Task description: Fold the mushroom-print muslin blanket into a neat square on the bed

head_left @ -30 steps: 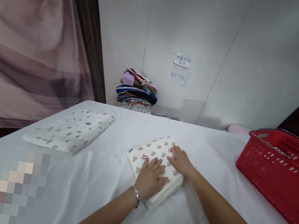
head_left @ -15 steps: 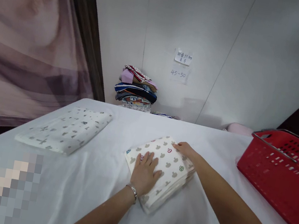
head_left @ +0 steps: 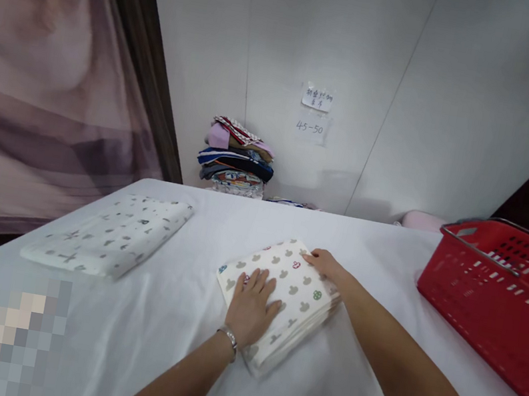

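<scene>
A folded cream cloth [head_left: 291, 282] printed with small grey, red and green shapes lies in the middle of the white table [head_left: 339, 386]. My left hand [head_left: 250, 305] rests flat on its near left part, fingers spread, a bracelet on the wrist. My right hand [head_left: 325, 264] lies along the cloth's far right edge; its fingers curl over that edge, and I cannot see whether they grip it.
A second folded cloth [head_left: 108, 241] with grey marks lies at the left of the table. A red plastic basket [head_left: 506, 299] stands at the right. A pile of folded clothes [head_left: 236, 158] sits against the wall, under paper notes [head_left: 317, 97]. A curtain [head_left: 34, 85] hangs left.
My right hand has slid from the cloth's top surface to its far right edge. My left hand has shifted slightly left on the cloth.
</scene>
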The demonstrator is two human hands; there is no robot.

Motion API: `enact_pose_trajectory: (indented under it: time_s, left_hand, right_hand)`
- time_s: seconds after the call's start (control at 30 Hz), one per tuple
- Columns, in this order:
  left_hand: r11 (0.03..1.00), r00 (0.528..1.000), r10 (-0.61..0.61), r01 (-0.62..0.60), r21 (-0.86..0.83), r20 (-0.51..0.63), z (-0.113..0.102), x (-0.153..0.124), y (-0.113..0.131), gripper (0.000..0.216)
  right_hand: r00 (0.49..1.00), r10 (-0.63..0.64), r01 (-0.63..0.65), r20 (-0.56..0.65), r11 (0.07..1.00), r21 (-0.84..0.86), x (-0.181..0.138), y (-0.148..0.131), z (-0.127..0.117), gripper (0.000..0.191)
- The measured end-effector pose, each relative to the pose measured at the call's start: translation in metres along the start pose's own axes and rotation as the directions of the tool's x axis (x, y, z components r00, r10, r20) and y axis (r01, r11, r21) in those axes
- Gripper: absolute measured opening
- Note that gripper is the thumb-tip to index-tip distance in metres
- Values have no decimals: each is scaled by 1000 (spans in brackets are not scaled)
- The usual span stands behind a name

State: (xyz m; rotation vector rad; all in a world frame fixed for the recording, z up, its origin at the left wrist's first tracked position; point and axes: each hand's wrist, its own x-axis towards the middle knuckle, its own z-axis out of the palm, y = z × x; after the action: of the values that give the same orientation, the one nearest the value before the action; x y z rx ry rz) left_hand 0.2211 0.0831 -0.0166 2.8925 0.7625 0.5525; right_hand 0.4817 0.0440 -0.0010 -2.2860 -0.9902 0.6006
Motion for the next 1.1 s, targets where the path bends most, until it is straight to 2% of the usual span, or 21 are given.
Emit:
enact_pose_trajectory:
  time_s: [0.17,0.27,0.33,0.4,0.47,0.53,0.6,0.67,0.8,0.87,0.9,0.93,1.0,1.03,1.1]
  left_hand:
    - [998,998,-35,32,-56,-48,-3,-1,-2,39]
    - [976,969,-209,198,-88,-132,-8,1,-16,41]
    - [904,893,-421,400,-149,-157,-13,5,-32,49]
    - [772,787,-614,587,-242,-51,-17,9,-49,63]
    - [663,711,-696,692,-284,106,-22,13,-64,73]
    - [623,681,-701,729,-284,211,-25,18,-74,76]
    - [625,684,-684,729,-278,255,-27,23,-79,75]
    - [659,713,-651,701,-274,259,-30,31,-82,68]
    - [798,821,-563,570,-195,96,-44,55,-98,58]
    - [833,841,-541,540,-119,27,-53,67,-114,57]
    - [829,832,-555,555,-73,23,-58,72,-122,59]
    - [812,812,-583,583,-26,31,-62,75,-129,61]
    - [787,785,-617,616,45,56,-66,78,-133,63]
    - [796,794,-606,603,59,59,-65,77,-130,62]
    - [868,866,-497,495,45,51,-59,71,-112,56]
  right_hand:
    - [994,67,-67,83,998,-1,-21,11,-17,47]
    - [993,80,-76,86,996,-48,-33,19,-21,49]
    - [994,68,-61,81,995,-79,-39,22,-19,47]
    - [996,54,-47,73,994,-98,-42,23,-17,46]
    - [997,43,-36,64,994,-101,-44,24,-15,46]
    - [998,31,-26,61,996,-90,-43,23,-16,45]
    - [997,24,-19,70,997,-68,-43,22,-19,43]
    - [997,24,-20,79,999,-44,-45,21,-21,41]
    - [996,25,-27,85,999,22,-69,13,-9,39]
    - [989,0,-16,148,994,108,-90,5,9,40]
    - [978,-30,-6,205,985,174,-101,1,20,40]
    - [952,-75,-14,296,958,287,-112,-3,30,39]
    - [908,-160,-34,386,892,450,-127,-9,47,35]
    - [893,-185,-57,410,858,511,-130,-10,52,33]
    - [891,-185,-111,415,797,594,-129,-10,56,30]
